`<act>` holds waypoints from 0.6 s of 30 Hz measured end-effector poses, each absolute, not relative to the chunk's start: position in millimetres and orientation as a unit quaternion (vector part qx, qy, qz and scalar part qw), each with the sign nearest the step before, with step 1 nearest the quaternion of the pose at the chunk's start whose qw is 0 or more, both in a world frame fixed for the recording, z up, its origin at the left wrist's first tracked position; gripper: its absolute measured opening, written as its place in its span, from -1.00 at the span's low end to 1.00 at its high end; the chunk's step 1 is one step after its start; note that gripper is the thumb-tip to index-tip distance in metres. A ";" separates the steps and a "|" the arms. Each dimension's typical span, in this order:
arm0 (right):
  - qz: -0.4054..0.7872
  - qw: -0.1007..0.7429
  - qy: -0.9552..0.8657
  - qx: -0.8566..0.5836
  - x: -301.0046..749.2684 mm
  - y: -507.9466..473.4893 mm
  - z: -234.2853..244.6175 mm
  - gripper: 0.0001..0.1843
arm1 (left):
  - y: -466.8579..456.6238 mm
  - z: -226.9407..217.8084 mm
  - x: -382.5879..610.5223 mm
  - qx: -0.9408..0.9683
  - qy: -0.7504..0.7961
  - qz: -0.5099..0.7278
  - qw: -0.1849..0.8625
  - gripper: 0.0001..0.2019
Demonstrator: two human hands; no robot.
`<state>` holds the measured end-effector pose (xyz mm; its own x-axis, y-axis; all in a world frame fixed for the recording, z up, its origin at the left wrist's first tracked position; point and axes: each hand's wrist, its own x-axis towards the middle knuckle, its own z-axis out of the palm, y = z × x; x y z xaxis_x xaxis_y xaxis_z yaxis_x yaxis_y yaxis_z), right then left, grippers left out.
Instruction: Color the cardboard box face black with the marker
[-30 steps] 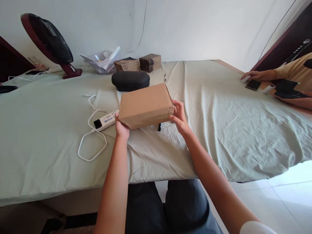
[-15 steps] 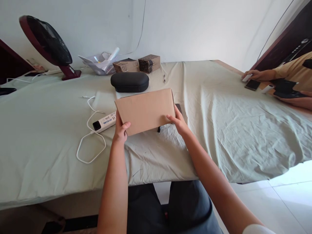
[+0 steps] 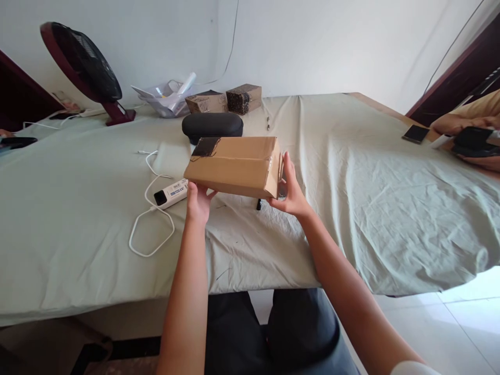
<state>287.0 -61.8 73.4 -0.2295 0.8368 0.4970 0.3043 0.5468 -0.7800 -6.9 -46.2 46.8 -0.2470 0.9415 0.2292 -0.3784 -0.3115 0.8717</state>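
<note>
A brown cardboard box is held up over the cloth-covered table, its top tilted toward me. Black tape or a dark label covers its far left corner. My left hand supports the box from below at its left end, some fingers hidden beneath. At the right end, my right hand grips the side, thumb under the lower corner and fingers along the end face. Just left of the box lies a white power strip with a white cable. A small black object peeks out underneath.
Behind the box sits a black hard case. Two small cartons and a plastic basket stand by the wall, with a fan at left. A pen lies farther back. At right, another person's hands are near a phone.
The box has been turned so its taped top and long side now show instead of a plain face. Both hands have shifted their hold. The other person's hand has drawn back from the phone.
</note>
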 end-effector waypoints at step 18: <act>0.213 0.536 -0.737 -0.353 271.7 -77.5 85.9 -0.12 | -26.6 28.8 -13.9 0.289 0.366 0.700 0.541 -0.42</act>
<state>271.7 -77.5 85.9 -0.1758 0.7480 0.6400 0.2921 0.6604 -0.6917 -13.9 -26.6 28.8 -0.2466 0.9691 0.0089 -0.5457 -0.1464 0.8251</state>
